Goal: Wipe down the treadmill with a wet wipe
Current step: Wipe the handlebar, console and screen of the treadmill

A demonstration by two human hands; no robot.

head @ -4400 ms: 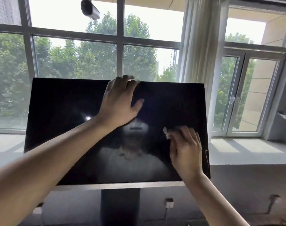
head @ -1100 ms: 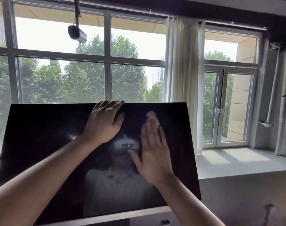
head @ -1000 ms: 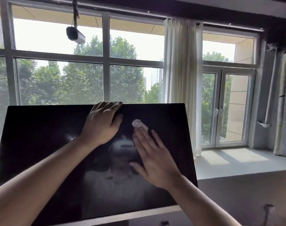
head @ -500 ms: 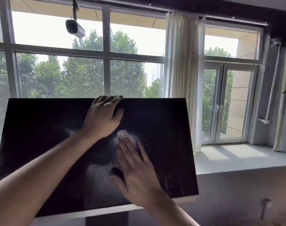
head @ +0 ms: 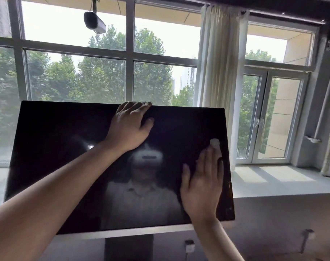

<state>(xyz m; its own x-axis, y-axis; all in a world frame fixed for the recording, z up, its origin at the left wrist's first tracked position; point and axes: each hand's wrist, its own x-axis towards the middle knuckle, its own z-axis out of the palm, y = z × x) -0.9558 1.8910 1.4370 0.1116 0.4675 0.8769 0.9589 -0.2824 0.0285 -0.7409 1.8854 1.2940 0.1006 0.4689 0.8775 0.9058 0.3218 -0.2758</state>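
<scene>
The treadmill's big black glossy screen [head: 53, 147] fills the middle of the head view, tilted back on a dark post [head: 128, 247]. My left hand [head: 130, 127] grips the screen's top edge near the middle, fingers curled over the rim and thumb on the glass. My right hand [head: 202, 183] lies flat on the right part of the glass with fingers straight. Under its fingertips it presses a small white wet wipe [head: 215, 143] against the screen close to the right edge. Most of the wipe is hidden by the fingers.
Behind the screen runs a wide window with trees outside, a pale curtain [head: 215, 81] and a glazed double door [head: 269, 117] at right. A security camera [head: 94, 22] hangs above. A low sill ledge [head: 273, 181] and floor sockets [head: 189, 245] lie beyond the screen.
My right hand has slid the wipe from the screen's middle out to its right edge. My left hand has stayed on the top rim.
</scene>
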